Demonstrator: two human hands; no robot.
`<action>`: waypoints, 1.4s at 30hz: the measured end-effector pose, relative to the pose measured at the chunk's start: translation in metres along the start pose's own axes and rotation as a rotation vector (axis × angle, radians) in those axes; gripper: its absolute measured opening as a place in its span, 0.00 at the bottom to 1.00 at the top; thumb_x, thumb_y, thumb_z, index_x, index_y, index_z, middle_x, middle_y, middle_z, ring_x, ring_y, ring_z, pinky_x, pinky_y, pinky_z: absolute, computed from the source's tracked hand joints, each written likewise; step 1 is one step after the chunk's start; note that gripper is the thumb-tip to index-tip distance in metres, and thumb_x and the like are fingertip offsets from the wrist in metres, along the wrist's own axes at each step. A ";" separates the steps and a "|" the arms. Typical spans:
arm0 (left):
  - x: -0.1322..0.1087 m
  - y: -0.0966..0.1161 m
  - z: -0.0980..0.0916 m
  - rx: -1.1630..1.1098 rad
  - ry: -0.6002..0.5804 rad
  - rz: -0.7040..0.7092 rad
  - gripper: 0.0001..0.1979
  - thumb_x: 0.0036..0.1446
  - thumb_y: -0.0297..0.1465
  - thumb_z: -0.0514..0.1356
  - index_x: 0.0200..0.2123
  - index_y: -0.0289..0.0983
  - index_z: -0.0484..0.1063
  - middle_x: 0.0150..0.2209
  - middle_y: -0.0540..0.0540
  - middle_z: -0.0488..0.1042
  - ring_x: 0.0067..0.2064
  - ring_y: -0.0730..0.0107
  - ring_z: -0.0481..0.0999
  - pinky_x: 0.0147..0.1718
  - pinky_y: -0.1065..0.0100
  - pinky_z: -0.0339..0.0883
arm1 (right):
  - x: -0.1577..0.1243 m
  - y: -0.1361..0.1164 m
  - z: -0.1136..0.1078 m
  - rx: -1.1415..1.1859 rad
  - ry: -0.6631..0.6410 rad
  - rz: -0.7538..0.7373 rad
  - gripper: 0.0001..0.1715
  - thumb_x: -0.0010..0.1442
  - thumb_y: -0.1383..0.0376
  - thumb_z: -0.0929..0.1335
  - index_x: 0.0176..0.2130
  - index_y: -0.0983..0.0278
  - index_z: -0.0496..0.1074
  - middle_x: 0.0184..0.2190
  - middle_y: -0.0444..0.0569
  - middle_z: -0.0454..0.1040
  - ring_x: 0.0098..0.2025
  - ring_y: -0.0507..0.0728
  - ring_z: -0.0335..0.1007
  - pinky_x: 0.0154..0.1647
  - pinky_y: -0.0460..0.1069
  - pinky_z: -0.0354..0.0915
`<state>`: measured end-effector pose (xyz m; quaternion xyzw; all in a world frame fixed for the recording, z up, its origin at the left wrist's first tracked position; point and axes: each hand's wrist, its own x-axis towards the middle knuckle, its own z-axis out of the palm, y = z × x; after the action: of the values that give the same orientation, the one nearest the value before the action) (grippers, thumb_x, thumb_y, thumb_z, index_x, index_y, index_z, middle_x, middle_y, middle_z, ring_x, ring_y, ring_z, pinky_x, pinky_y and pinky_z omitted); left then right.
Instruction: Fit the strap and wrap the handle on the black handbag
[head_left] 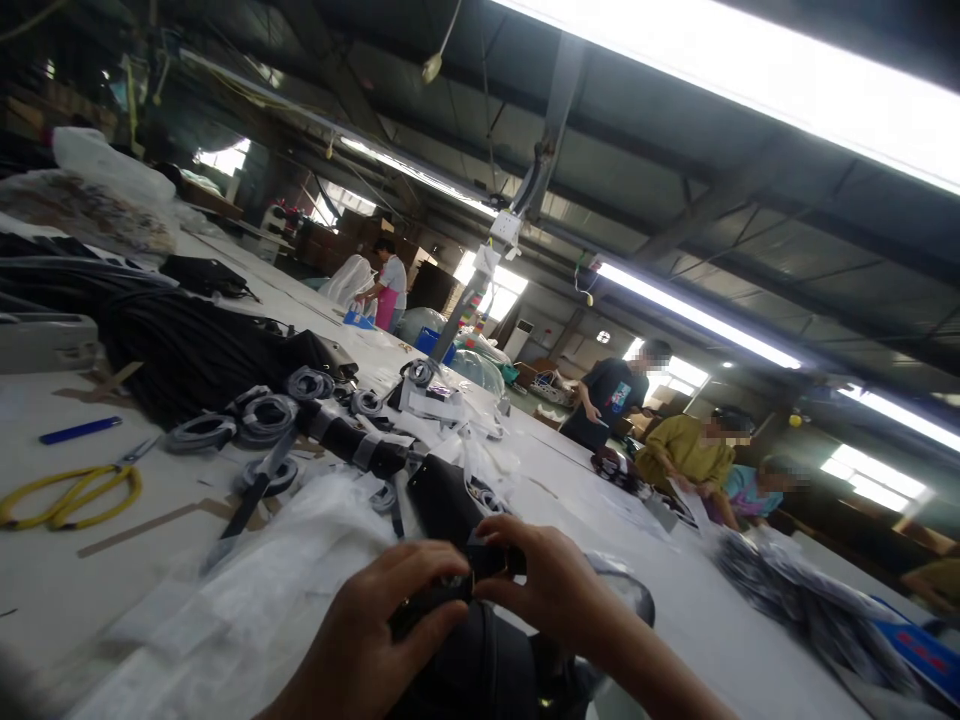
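My left hand (375,625) and my right hand (544,580) meet at the bottom middle of the view, both pinching a black bag (480,660) with a small metal fitting between the fingertips. The bag's dark body bulges below the hands. The fingers of both hands are curled tightly on it. Clear plastic wrapping (247,590) lies just to the left of my left hand on the white table (45,580).
Yellow-handled scissors (67,495) and a blue pen (79,430) lie at the left. Rolls of grey strap (259,415) and black bags (195,345) pile behind. Several other people (686,455) work along the table's far right side; one stands in the distance.
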<state>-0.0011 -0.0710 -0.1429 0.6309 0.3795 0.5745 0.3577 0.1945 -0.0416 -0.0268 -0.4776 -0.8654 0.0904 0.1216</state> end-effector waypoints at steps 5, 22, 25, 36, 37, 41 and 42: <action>0.043 0.015 0.003 0.034 -0.220 0.183 0.17 0.63 0.35 0.60 0.55 0.51 0.74 0.51 0.50 0.78 0.53 0.60 0.76 0.54 0.67 0.66 | -0.004 0.005 -0.003 0.184 -0.010 -0.066 0.30 0.54 0.69 0.74 0.54 0.54 0.67 0.41 0.42 0.80 0.39 0.56 0.76 0.40 0.48 0.66; 0.037 -0.004 -0.032 -0.133 -0.410 -0.167 0.30 0.51 0.29 0.67 0.59 0.44 0.70 0.41 0.49 0.80 0.47 0.58 0.78 0.49 0.63 0.68 | -0.027 0.031 0.006 0.059 0.166 -0.039 0.15 0.55 0.62 0.75 0.44 0.54 0.76 0.40 0.43 0.79 0.44 0.60 0.73 0.46 0.53 0.65; 0.030 -0.014 -0.049 -0.209 -0.432 -0.244 0.29 0.50 0.28 0.68 0.56 0.41 0.71 0.38 0.49 0.79 0.44 0.57 0.78 0.44 0.64 0.68 | -0.032 0.038 0.009 0.081 0.164 -0.006 0.14 0.57 0.62 0.74 0.45 0.54 0.76 0.41 0.44 0.79 0.45 0.61 0.73 0.48 0.55 0.66; 0.030 -0.038 -0.065 -0.155 -0.391 -0.261 0.16 0.56 0.40 0.65 0.46 0.39 0.79 0.42 0.47 0.78 0.46 0.58 0.73 0.46 0.65 0.64 | -0.032 0.044 0.012 0.007 0.110 0.026 0.13 0.60 0.57 0.70 0.46 0.53 0.76 0.43 0.45 0.78 0.45 0.61 0.73 0.48 0.56 0.65; 0.031 -0.045 -0.065 -0.151 -0.402 -0.257 0.17 0.55 0.40 0.66 0.46 0.39 0.79 0.42 0.47 0.79 0.47 0.57 0.73 0.47 0.64 0.64 | -0.032 0.041 0.012 -0.017 0.091 0.035 0.12 0.60 0.57 0.70 0.46 0.53 0.76 0.42 0.45 0.78 0.45 0.61 0.72 0.47 0.56 0.65; 0.035 -0.064 -0.068 -0.161 -0.404 -0.260 0.17 0.55 0.41 0.67 0.46 0.40 0.79 0.43 0.46 0.80 0.48 0.55 0.74 0.48 0.62 0.63 | -0.031 0.032 0.009 -0.105 0.036 0.077 0.11 0.59 0.59 0.69 0.43 0.54 0.76 0.38 0.45 0.77 0.42 0.60 0.71 0.45 0.55 0.64; 0.034 -0.065 -0.069 -0.170 -0.406 -0.267 0.17 0.55 0.41 0.67 0.45 0.40 0.79 0.44 0.46 0.80 0.49 0.55 0.74 0.49 0.62 0.63 | -0.030 0.030 0.009 -0.118 0.030 0.083 0.10 0.58 0.59 0.69 0.42 0.54 0.76 0.37 0.45 0.76 0.41 0.60 0.71 0.45 0.55 0.63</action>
<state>-0.0725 -0.0099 -0.1790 0.6452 0.3303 0.4137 0.5509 0.2321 -0.0516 -0.0470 -0.5206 -0.8468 0.0372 0.1023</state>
